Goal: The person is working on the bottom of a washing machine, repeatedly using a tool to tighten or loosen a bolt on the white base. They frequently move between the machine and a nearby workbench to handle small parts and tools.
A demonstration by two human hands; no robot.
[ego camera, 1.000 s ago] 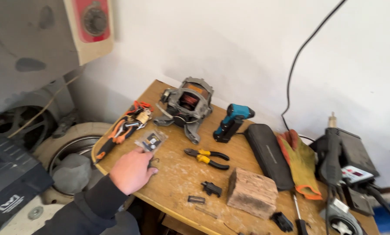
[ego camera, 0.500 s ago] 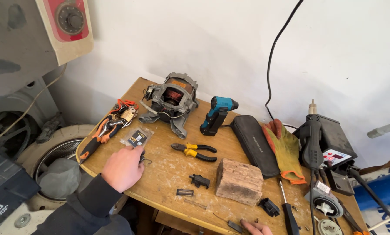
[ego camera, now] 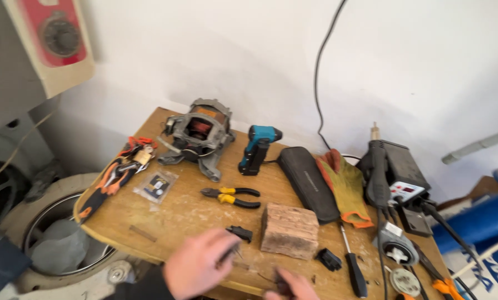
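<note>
A wooden bench (ego camera: 165, 216) fills my head view, its long side running from ten o'clock down to four o'clock against a white wall. At its far edge, toward eleven o'clock, sits a grey electric motor (ego camera: 198, 133) with copper windings showing. Right of it a black case (ego camera: 307, 183) lies with its long axis pointing from eleven to five o'clock, a yellow-and-orange work glove (ego camera: 346, 189) just beside it. A teal-and-black cordless tool (ego camera: 257, 147) stands between motor and case. A rough wooden block (ego camera: 289, 230) rests near the front edge.

My left hand (ego camera: 196, 269) comes in from six o'clock, sleeve dark, back of the hand up, blurred; its fingers curl over something thin and dark at the bench's front edge, but I cannot tell what it is or whether they are clamped on it. My right hand (ego camera: 293, 286) shows only at the bottom edge, at about five o'clock of the left; it looks pinched around a small dark object, the grip unclear. The hands are near each other, not touching.

A small black part (ego camera: 240, 233) lies just beyond the left fingertips, beside the block. Yellow-handled pliers (ego camera: 230, 197) lie farther back, tips pointing to nine o'clock, long axis across the bench.
</note>
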